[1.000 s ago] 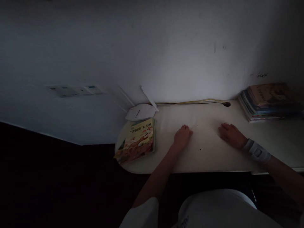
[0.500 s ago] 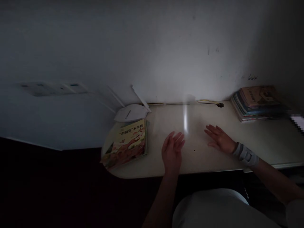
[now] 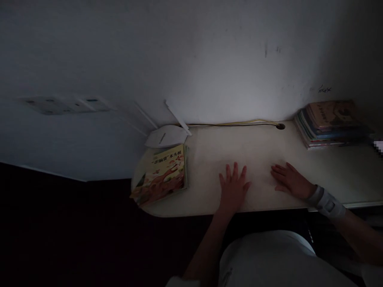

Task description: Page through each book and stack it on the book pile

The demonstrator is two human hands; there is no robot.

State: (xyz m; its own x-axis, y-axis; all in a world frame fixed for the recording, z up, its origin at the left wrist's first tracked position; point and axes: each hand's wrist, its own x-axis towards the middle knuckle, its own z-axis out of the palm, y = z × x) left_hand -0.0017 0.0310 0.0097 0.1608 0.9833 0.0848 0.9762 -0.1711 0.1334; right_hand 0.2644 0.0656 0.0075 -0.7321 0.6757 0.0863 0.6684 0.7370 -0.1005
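Note:
My left hand (image 3: 233, 188) lies palm down near the front edge of the pale desk (image 3: 206, 175), its fingers spread and nothing in it. To its right, my right hand (image 3: 291, 181) is stretched out flat over the desktop with the fingers pointing left, also holding nothing. Whether its palm presses on the surface I cannot tell. A grey band (image 3: 329, 201) circles my right wrist. Left of my left hand is a picture book (image 3: 164, 173) with a yellow and red cover, lying on at least one other book.
A white router (image 3: 166, 136) with raised antennas stands behind the picture book. Yellow and black cables (image 3: 236, 123) run along the wall to a round desk hole (image 3: 280, 126). Stacked books (image 3: 326, 123) lie at the back right. Wall sockets (image 3: 64, 105) are at left.
My left hand has turned from a cupped, sideways pose to palm down with spread fingers, shifting right. My right hand sits slightly farther right. A bright vertical streak between the hands is gone.

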